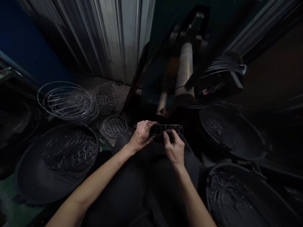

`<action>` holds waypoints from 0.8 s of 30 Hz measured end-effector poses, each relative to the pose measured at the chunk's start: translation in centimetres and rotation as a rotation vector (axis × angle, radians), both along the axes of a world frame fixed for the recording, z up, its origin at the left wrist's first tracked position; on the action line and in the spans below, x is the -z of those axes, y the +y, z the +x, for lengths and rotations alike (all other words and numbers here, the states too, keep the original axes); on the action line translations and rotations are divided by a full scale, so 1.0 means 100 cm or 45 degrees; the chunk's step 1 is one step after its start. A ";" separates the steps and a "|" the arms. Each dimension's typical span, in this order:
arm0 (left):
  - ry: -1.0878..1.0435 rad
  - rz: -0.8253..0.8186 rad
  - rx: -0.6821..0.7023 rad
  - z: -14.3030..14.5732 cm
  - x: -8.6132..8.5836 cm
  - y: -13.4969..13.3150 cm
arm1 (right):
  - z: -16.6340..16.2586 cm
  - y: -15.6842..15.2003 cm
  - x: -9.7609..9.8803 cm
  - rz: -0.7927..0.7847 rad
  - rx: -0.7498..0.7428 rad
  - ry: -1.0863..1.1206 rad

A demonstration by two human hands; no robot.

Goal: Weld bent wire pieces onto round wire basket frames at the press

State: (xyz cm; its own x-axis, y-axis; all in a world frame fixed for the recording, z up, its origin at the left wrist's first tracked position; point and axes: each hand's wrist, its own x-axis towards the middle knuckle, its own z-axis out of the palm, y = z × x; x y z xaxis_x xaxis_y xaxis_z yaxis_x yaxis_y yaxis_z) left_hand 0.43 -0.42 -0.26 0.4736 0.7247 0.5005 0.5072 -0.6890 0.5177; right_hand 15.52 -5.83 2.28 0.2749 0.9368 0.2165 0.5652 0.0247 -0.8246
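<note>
My left hand (142, 135) grips the left part of a small wire frame (165, 129), a long cage of welded metal rods held over my dark lap (132, 192). My right hand (174, 148) is just to the right, its fingers pinching the frame's lower edge. Close to my left hand lies a small round wire ring bundle (115, 126). The frame's left end is partly hidden behind my left hand's fingers.
Black round tubs of wire pieces stand at left (25, 176), right (236, 148) and lower right (214, 192). Large wire hoops (44, 94) are piled at upper left. Ahead stand a machine with a metal cylinder (184, 69) and a corrugated metal wall (113, 31).
</note>
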 end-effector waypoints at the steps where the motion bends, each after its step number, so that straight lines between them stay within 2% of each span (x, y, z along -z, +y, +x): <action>1: -0.005 0.023 -0.009 0.001 0.000 0.002 | 0.000 0.001 -0.001 0.002 -0.004 -0.008; 11: -0.052 0.162 -0.012 0.005 0.000 0.023 | 0.003 0.019 -0.003 0.073 -0.047 -0.013; 17: -0.047 0.191 -0.024 0.005 0.002 0.025 | 0.002 0.020 0.000 0.131 -0.049 -0.020; 24: -0.047 0.211 -0.031 0.004 -0.003 0.029 | 0.003 0.026 0.000 0.147 -0.048 0.007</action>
State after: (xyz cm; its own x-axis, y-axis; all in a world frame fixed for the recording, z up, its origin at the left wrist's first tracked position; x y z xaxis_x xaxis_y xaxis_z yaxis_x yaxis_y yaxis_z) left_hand 0.86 2.53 0.01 0.4363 0.6420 0.6304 0.5075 -0.7542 0.4167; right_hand 15.80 -3.25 2.24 0.2413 0.9154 0.3221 0.5576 0.1409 -0.8181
